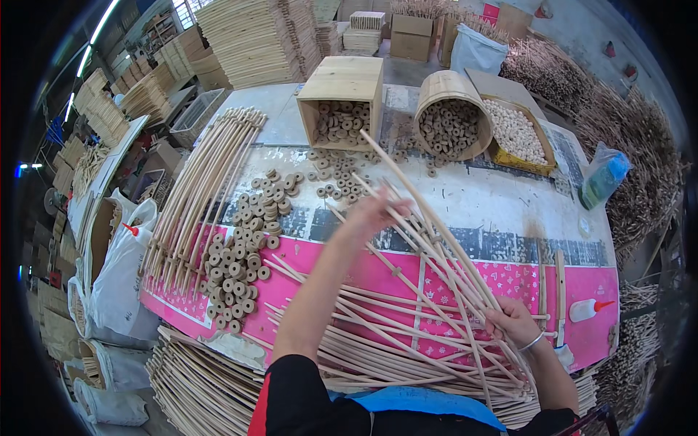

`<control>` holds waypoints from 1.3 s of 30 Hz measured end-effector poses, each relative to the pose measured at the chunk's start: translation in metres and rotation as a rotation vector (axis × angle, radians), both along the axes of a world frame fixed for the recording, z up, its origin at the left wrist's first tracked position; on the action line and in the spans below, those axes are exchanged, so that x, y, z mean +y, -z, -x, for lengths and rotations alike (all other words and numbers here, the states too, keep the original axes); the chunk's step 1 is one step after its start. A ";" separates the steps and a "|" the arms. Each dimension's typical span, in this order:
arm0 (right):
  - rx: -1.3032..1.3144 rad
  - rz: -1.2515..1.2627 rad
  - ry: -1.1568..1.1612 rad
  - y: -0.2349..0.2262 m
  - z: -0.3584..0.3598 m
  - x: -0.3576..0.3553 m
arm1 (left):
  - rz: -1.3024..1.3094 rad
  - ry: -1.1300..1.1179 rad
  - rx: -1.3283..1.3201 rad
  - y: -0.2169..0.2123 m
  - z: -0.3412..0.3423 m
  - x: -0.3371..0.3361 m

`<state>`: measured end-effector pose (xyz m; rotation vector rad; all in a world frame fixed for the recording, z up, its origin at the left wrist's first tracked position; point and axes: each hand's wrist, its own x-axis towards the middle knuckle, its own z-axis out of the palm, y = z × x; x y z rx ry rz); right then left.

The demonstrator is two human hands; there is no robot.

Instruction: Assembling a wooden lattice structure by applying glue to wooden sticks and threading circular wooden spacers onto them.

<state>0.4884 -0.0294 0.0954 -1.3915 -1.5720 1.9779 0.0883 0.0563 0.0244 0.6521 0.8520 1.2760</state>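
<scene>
My right hand (pixel 515 324), a metal bangle on its wrist, is closed round the lower part of several long, thin wooden rods (pixel 465 280). They slant up and to the left over the table. Near their upper ends is my left hand (pixel 372 215), slightly blurred, its fingers apart against the rods. Some rods carry a small wooden ring (pixel 396 271) partway along. Beneath my hands, more loose rods (pixel 378 352) lie crosswise on the pink table covering (pixel 509 287). To the left of my left arm is a heap of brown wooden rings (pixel 236 272).
Ringed rods (pixel 207 182) lie in a row at the left. Behind stand a wooden box (pixel 342 76) and a round tub (pixel 429 98), both holding rings, and a yellow tray (pixel 534 167) of small pale pieces. At right are a white glue bottle (pixel 582 311) and a green bottle (pixel 602 183).
</scene>
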 end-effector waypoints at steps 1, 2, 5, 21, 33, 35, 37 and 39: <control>-0.005 -0.016 0.030 0.001 0.002 0.004 | 0.032 0.067 0.050 -0.012 -0.035 -0.009; -0.012 -0.032 0.042 -0.001 0.007 0.009 | 0.008 0.177 0.121 0.003 -0.055 -0.011; -0.021 -0.055 0.103 -0.004 0.004 0.020 | 0.040 0.091 0.128 0.002 -0.064 -0.020; -0.062 -0.021 0.121 0.027 -0.010 0.031 | -0.559 0.032 1.793 0.042 0.098 0.027; -0.058 -0.267 0.196 0.071 -0.022 0.033 | -0.712 -0.012 1.852 0.059 0.096 0.019; -0.083 -0.381 0.174 0.064 -0.020 0.034 | -0.702 -0.024 1.881 0.061 0.096 0.015; -0.087 -0.174 0.188 0.047 -0.018 0.035 | -0.706 -0.043 1.869 0.060 0.097 0.018; -0.065 -0.160 0.181 0.034 -0.012 0.031 | -0.706 -0.067 1.860 0.061 0.097 0.016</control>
